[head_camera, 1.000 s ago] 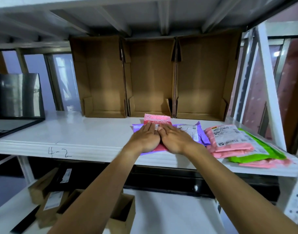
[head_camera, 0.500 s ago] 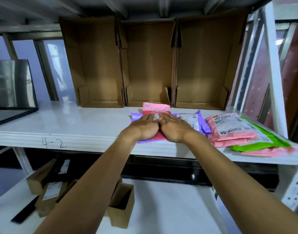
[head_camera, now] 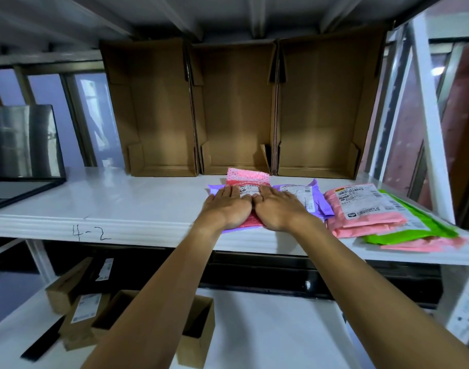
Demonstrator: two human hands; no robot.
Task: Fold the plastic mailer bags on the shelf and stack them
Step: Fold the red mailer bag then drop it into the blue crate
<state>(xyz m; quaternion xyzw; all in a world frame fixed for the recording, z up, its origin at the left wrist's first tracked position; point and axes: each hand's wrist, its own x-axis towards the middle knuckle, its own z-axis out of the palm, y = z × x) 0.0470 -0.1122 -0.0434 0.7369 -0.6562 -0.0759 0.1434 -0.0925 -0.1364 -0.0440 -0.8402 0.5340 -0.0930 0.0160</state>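
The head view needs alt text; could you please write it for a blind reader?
The left hand and right hand press flat, side by side, on a pink bubble mailer bag atop a purple plastic mailer bag on a white shelf. A stack of pink and green plastic mailers lies to the right; three brown cardboard boxes stand behind.

Three open cardboard boxes (head_camera: 236,115) stand side by side at the back — smaller cartons (head_camera: 196,328) sit below.
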